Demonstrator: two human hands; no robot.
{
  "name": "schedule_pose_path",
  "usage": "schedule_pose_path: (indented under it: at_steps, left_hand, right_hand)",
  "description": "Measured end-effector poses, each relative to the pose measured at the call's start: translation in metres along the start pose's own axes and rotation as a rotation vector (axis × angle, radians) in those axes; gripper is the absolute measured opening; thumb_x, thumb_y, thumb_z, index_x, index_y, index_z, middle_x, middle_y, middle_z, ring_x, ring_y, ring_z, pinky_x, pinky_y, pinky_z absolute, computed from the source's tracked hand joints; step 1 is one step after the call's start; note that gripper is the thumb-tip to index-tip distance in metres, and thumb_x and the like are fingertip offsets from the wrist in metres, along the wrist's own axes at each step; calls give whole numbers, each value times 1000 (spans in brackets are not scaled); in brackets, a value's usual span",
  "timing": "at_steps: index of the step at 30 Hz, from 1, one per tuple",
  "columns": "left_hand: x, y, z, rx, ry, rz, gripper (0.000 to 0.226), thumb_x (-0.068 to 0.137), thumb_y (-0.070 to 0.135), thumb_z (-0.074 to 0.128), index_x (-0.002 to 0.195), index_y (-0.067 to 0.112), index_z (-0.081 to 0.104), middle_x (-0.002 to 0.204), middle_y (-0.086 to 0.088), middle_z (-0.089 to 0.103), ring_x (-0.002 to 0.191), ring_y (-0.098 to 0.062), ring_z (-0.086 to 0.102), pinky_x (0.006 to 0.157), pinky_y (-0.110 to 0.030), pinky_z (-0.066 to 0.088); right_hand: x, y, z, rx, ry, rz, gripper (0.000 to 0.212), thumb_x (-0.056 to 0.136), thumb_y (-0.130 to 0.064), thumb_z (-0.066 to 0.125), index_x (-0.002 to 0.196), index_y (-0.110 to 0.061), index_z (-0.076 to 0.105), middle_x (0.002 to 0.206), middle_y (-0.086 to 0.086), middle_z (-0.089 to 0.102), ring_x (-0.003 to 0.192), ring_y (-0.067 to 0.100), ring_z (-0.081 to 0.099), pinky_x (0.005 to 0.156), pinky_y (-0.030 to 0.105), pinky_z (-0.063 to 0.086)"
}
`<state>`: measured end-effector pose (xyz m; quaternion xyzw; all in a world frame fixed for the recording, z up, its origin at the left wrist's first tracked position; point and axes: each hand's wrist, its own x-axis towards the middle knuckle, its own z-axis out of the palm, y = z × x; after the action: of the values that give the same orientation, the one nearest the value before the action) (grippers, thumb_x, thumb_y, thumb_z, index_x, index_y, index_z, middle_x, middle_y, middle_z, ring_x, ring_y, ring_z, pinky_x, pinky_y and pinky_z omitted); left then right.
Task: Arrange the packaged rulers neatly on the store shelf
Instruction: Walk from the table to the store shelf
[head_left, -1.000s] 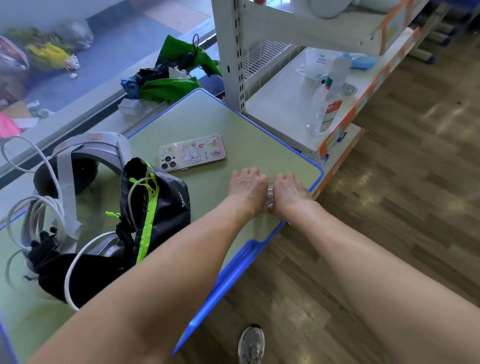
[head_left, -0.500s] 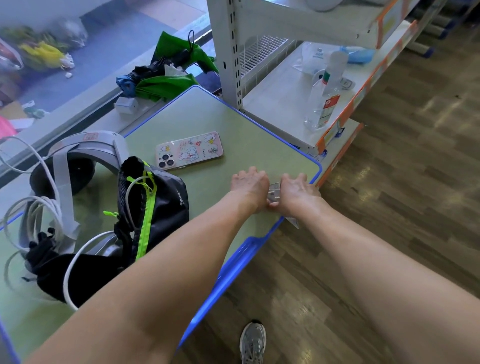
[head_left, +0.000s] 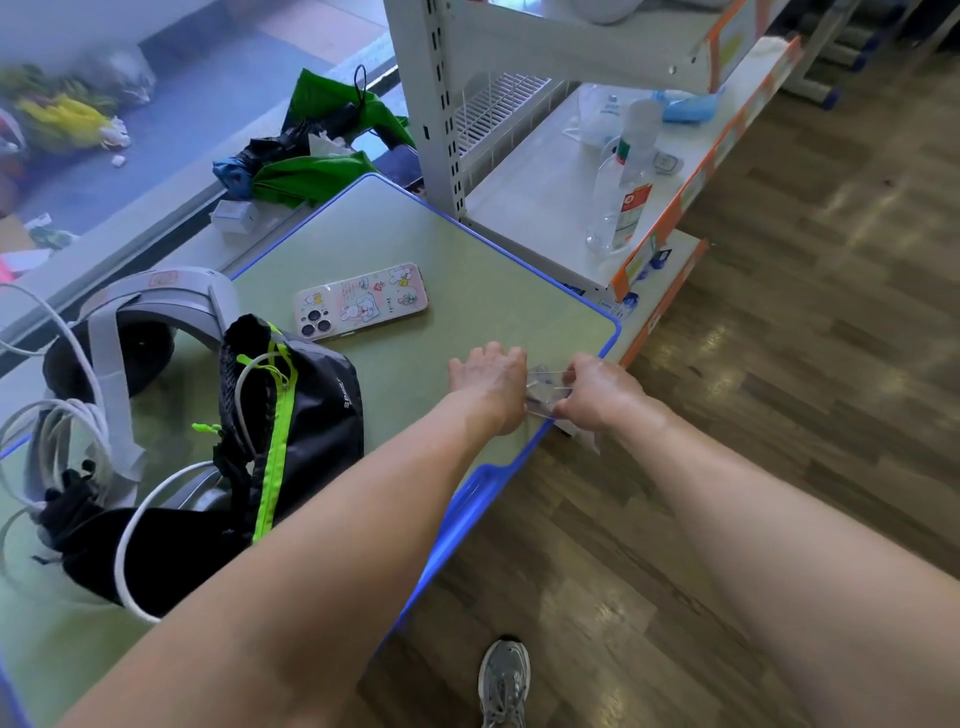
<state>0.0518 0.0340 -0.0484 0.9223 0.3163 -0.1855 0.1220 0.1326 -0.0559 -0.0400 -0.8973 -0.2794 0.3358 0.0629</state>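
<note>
While both hands (head_left: 545, 387) close their fingers on the rulers (head_left: 545, 391) at the counter (head_left: 467, 291) edge | long axis toward the body (pack clear, blurred) | right hand nearer the shelf (head_left: 540, 208)

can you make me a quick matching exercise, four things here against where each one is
Things:
1. phone
2. clear bottle
3. grey shoe
4. black pouch

Places:
A. on the wooden floor
B. on the white store shelf
C. on the green table, mid-surface, camera side up
D. on the table, left of the left hand

Pairs: 1-C, 2-B, 3-A, 4-D
</note>
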Motion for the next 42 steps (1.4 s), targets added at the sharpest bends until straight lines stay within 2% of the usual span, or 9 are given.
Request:
schedule_pose_path:
  at_steps: [6, 9, 16, 19, 25, 29, 33, 39, 42]
  left_hand:
    - [-10, 10, 6, 22, 10, 21, 52, 85, 41, 62, 128, 17, 43, 126, -10, 44, 119, -29, 42, 95, -41, 35]
    - [-19, 19, 9, 88, 22, 63, 53, 82, 41, 64, 126, 17, 46, 126, -9, 42, 119, -28, 40, 95, -41, 34]
    - [-36, 37, 18, 200, 92, 113, 36, 87, 13, 51, 123, 12, 51, 126, -11, 45, 118, -29, 42, 97, -43, 33]
    - [-39, 40, 21, 229, 127, 120, 34, 92, 8, 38, 123, 11, 51, 126, -11, 47, 117, -30, 43, 96, -41, 33]
    - [-43, 40, 28, 238, 169, 155, 33, 95, 4, 34, 125, 6, 49, 125, -13, 46, 114, -30, 43, 82, -34, 38]
    - [-45, 40, 29, 246, 185, 180, 36, 96, 0, 31, 129, 2, 46, 127, -14, 45, 117, -30, 43, 82, -33, 41]
    - [-46, 39, 27, 275, 201, 203, 36, 95, -1, 31, 127, 1, 47, 126, -15, 47, 116, -30, 44, 83, -34, 42]
    - [-51, 49, 18, 312, 181, 240, 32, 95, 4, 43, 125, 4, 56, 118, -12, 53, 109, -27, 51, 86, -34, 50]
    - [-58, 60, 15, 334, 151, 241, 35, 96, 2, 40, 127, 4, 55, 119, -13, 54, 111, -28, 52, 85, -35, 48]
  right_hand:
    - [-5, 10, 2, 83, -30, 37, 41, 84, -24, 69, 120, -13, 53, 116, 6, 60, 104, 23, 57, 86, 34, 49]
    - [-9, 17, -2, 97, -53, 83, 28, 85, -16, 63, 112, -12, 58, 105, 7, 61, 94, 23, 59, 76, 30, 49]
    - [-20, 26, -3, 190, -105, 162, 16, 83, -13, 68, 95, -5, 64, 86, 9, 69, 75, 19, 67, 66, 27, 52]
    - [-24, 26, -2, 163, -151, 161, 21, 81, -11, 72, 99, -3, 65, 95, 11, 70, 84, 20, 69, 71, 28, 55]
    - [-23, 30, 5, 378, -108, 203, 18, 87, -14, 66, 99, -4, 57, 92, 16, 67, 79, 24, 68, 54, 26, 51]
    - [-22, 35, 7, 439, -33, 202, 30, 83, -11, 65, 110, -1, 57, 97, 17, 67, 78, 27, 67, 71, 36, 59]
    - [-24, 42, -5, 392, 64, 195, 35, 77, -10, 69, 110, -4, 59, 97, 12, 67, 79, 24, 67, 61, 28, 55]
    - [-36, 50, -11, 367, 36, 206, 33, 75, -2, 70, 106, -9, 60, 95, 11, 66, 83, 26, 68, 73, 36, 59]
    - [-48, 62, -16, 338, 54, 185, 29, 74, -1, 65, 102, -10, 64, 96, 11, 68, 87, 27, 67, 75, 37, 59]
